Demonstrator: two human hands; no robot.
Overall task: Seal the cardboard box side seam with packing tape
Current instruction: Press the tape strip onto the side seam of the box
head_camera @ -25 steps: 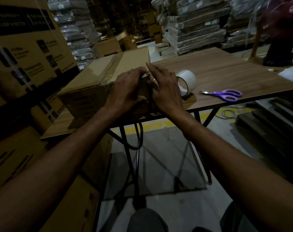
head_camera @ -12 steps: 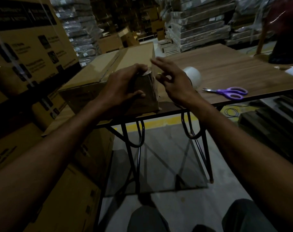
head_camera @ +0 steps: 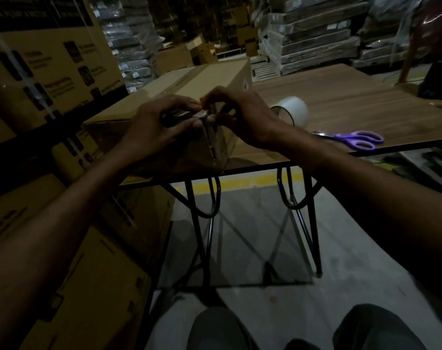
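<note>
A brown cardboard box [head_camera: 214,77] lies on the wooden table [head_camera: 341,97], its near vertical corner facing me. A shiny strip of clear tape [head_camera: 211,142] runs down that corner seam. My left hand [head_camera: 159,125] grips the box's top edge just left of the corner, fingers on top and thumb on the front face. My right hand [head_camera: 242,117] is at the corner's right side, with fingertips and thumb pinching the tape's upper end at the top of the corner. A roll of clear packing tape [head_camera: 294,109] stands on the table just right of the box.
Purple-handled scissors [head_camera: 358,140] lie near the table's front edge, right of the roll. Large printed cartons [head_camera: 50,59] stand stacked close on the left. Wrapped pallet stacks [head_camera: 316,34] fill the back. A dark object [head_camera: 437,79] sits at the table's far right.
The right hand lifted off the corner with fingers spread half a second ago and has come back to pinch at the corner top. The left hand stayed on the box.
</note>
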